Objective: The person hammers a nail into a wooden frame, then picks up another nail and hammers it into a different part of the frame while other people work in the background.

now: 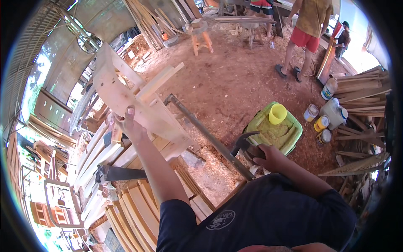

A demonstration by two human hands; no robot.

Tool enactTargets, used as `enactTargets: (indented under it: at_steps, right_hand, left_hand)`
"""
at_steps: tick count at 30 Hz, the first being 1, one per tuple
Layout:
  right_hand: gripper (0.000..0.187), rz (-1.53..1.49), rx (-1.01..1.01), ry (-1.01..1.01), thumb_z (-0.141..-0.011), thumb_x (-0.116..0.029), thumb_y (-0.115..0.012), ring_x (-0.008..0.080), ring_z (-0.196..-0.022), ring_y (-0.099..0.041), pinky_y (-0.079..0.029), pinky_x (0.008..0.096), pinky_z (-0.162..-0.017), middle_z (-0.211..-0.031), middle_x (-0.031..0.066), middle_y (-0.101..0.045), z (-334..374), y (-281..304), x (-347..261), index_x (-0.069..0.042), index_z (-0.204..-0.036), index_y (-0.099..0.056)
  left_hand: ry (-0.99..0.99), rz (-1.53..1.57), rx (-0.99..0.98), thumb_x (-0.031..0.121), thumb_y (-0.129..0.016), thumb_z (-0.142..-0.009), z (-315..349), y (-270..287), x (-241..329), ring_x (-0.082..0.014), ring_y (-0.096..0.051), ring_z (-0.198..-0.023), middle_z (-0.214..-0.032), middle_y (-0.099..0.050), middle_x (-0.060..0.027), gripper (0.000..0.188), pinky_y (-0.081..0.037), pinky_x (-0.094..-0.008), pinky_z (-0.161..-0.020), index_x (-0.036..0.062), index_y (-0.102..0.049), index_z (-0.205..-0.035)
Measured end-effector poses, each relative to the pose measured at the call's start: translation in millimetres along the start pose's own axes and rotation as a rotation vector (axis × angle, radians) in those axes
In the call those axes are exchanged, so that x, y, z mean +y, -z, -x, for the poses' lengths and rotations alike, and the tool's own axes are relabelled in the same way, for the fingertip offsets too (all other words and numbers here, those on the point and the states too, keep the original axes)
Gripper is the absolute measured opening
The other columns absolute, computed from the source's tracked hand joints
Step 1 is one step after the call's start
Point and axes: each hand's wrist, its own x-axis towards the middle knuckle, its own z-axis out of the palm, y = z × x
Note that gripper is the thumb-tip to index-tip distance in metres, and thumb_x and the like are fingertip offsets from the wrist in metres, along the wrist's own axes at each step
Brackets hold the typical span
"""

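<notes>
My left hand (131,122) grips the edge of a pale wooden furniture frame (110,82), its thumb pressed on the broad curved board and its other fingers partly hidden. The frame stands tilted at the left, with a shorter rail (161,81) sticking out to the right. My right hand (270,157) is closed round a claw hammer (241,144), held low in front of me with its dark head pointing left. Between my hands a long dark bar (208,133) runs slantwise, apart from my left hand and passing close by the hammer head.
Beyond the hammer lies a green tub (296,140) with yellowish material and a yellow cup (277,114). Jars and a white jug (333,113) stand at the right beside stacked wood (363,90). Curved slats (140,206) lie at lower left. A person (308,25) stands far off.
</notes>
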Motion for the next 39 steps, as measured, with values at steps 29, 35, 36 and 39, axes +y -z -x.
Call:
enactTargets:
  at_steps: [29,35,36,39]
  right_hand:
    - [0.036,0.025,-0.028,0.046,-0.084,-0.025,-0.073,0.0442,-0.090,-0.065,-0.049,0.0503,-0.080,-0.090,0.0256,-0.066,-6,4,-4,0.002,-0.101,-0.057]
    - [0.036,0.048,-0.038,0.043,-0.084,-0.027,-0.073,0.0444,-0.089,-0.065,-0.049,0.0499,-0.079,-0.090,0.0257,-0.066,-8,1,-3,0.002,-0.102,-0.059]
    - [0.037,0.040,-0.029,0.033,-0.084,-0.027,-0.073,0.0445,-0.090,-0.065,-0.049,0.0499,-0.079,-0.091,0.0260,-0.066,-8,1,-3,0.002,-0.103,-0.060]
    - [0.038,0.005,-0.035,0.021,-0.084,-0.027,-0.073,0.0450,-0.091,-0.065,-0.049,0.0501,-0.079,-0.092,0.0269,-0.066,-9,-1,3,0.002,-0.106,-0.061]
  left_hand:
    - [-0.030,-0.032,-0.013,0.027,-0.088,-0.070,0,-5,3,-0.0175,-0.060,-0.091,-0.100,-0.060,-0.0061,0.062,-0.049,-0.0330,-0.085,-0.0001,-0.057,-0.117]
    - [-0.023,-0.031,-0.010,0.022,-0.086,-0.070,-1,7,2,-0.0189,-0.062,-0.092,-0.104,-0.062,-0.0085,0.063,-0.051,-0.0339,-0.085,-0.0021,-0.056,-0.120]
    - [-0.032,-0.035,0.003,0.022,-0.086,-0.070,-1,7,2,-0.0189,-0.062,-0.092,-0.104,-0.062,-0.0085,0.063,-0.051,-0.0339,-0.085,-0.0021,-0.056,-0.120]
    - [-0.030,-0.019,0.006,0.018,-0.085,-0.070,-1,-3,3,-0.0178,-0.062,-0.093,-0.104,-0.063,-0.0085,0.060,-0.050,-0.0323,-0.084,-0.0022,-0.058,-0.119]
